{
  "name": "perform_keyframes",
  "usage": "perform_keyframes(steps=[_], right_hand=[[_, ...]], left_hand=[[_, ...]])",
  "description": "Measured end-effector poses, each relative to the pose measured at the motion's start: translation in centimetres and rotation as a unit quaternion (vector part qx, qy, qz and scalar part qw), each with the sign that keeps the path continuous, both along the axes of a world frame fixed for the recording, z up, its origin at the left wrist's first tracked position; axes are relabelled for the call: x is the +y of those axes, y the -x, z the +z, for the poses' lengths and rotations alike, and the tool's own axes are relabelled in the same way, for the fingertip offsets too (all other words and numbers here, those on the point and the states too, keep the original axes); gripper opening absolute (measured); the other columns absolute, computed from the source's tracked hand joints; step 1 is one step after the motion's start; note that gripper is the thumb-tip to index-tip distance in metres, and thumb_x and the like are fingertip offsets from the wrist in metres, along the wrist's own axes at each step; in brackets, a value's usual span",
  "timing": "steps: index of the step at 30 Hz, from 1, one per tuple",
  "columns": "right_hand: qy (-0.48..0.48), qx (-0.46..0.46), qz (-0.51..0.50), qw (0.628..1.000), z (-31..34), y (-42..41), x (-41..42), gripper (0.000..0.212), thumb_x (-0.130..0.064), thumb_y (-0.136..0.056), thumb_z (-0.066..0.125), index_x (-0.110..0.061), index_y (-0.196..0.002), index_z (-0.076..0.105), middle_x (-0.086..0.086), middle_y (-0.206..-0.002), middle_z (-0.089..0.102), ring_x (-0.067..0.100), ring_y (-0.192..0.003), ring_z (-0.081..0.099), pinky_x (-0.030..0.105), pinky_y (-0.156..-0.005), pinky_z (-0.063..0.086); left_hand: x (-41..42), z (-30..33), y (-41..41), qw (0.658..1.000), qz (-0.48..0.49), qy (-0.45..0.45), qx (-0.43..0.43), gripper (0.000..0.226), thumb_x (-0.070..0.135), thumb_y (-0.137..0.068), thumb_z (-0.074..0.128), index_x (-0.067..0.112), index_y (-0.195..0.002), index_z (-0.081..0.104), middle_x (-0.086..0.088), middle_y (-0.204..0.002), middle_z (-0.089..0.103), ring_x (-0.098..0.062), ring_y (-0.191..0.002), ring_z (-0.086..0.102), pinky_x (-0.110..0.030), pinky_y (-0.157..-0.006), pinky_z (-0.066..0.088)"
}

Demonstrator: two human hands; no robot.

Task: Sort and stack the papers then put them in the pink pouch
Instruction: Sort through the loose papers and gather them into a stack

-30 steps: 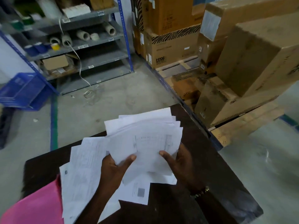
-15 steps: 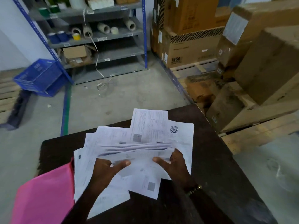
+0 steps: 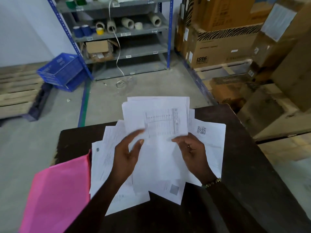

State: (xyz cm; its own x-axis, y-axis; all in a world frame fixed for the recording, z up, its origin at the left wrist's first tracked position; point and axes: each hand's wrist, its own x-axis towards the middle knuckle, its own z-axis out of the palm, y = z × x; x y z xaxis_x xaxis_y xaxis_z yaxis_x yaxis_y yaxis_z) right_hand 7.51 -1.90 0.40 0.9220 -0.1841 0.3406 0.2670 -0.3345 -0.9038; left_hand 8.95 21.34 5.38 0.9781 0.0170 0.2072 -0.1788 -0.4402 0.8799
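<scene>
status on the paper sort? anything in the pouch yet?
Done: nothing in the pink pouch; it lies flat beside the papers. In hand: left hand and right hand hold a partial stack. Left: loose sheets on the table to gather, then pouching.

- Your dark desk point(image 3: 244, 174) stands on a grey concrete floor point(image 3: 42, 148).
- Loose printed papers point(image 3: 107, 158) lie fanned across its middle, overlapping each other.
- A pink pouch point(image 3: 57, 195) lies at the left edge, tucked under the leftmost sheets.
</scene>
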Motion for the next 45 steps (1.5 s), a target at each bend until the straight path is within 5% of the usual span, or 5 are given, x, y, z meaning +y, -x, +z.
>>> perform_keyframes(steps=[11,20,27,35,45], right_hand=[[-0.020,0.004,0.078,0.997,-3.0,2.7,2.9,0.023,0.010,-0.094,0.069,-0.006,-0.101,0.084,0.005,-0.109,0.080,0.014,-0.107,0.076,0.031,-0.092,0.061],[-0.033,0.160,0.096,0.982,-4.2,2.5,2.4,0.013,-0.012,-0.095,0.078,-0.019,-0.103,0.084,-0.008,-0.099,0.080,-0.002,-0.077,0.070,0.015,-0.068,0.052],[0.118,0.219,-0.166,0.954,-5.4,-4.1,-3.9,0.038,-0.053,-0.081,0.082,-0.020,-0.068,0.070,-0.007,-0.070,0.071,0.015,-0.073,0.070,0.029,-0.068,0.050],[0.276,0.465,-0.175,0.823,-4.6,-9.6,-1.6,0.082,-0.057,-0.074,0.087,-0.011,-0.132,0.052,0.018,-0.142,0.042,0.044,-0.122,0.055,0.052,-0.095,0.052],[0.111,0.189,-0.103,0.970,-3.1,-5.9,-2.0,0.022,-0.005,-0.079,0.087,-0.013,-0.078,0.067,-0.002,-0.083,0.073,0.007,-0.080,0.066,0.028,-0.080,0.054]], left_hand=[[4.8,-3.1,4.8,0.991,-0.055,0.063,0.108,0.025,0.017,-0.081,0.077,0.037,-0.096,0.083,0.015,-0.103,0.080,-0.004,-0.106,0.073,-0.021,-0.095,0.055],[6.9,-4.6,3.6,0.990,-0.036,0.032,0.132,0.021,0.013,-0.088,0.075,0.027,-0.103,0.080,0.029,-0.104,0.075,0.015,-0.107,0.064,0.003,-0.091,0.042],[13.0,-7.7,4.3,0.985,0.009,0.029,0.172,0.022,0.012,-0.087,0.077,0.028,-0.100,0.082,0.012,-0.107,0.079,-0.002,-0.109,0.071,-0.018,-0.093,0.056],[14.0,-9.8,4.8,0.978,0.028,0.056,0.201,0.020,0.003,-0.087,0.075,0.017,-0.101,0.082,0.007,-0.103,0.081,0.000,-0.103,0.071,-0.004,-0.084,0.052],[13.7,-10.4,4.6,0.975,0.030,0.059,0.211,0.019,0.002,-0.089,0.074,0.016,-0.099,0.082,0.021,-0.100,0.078,0.005,-0.100,0.070,-0.002,-0.083,0.050]])
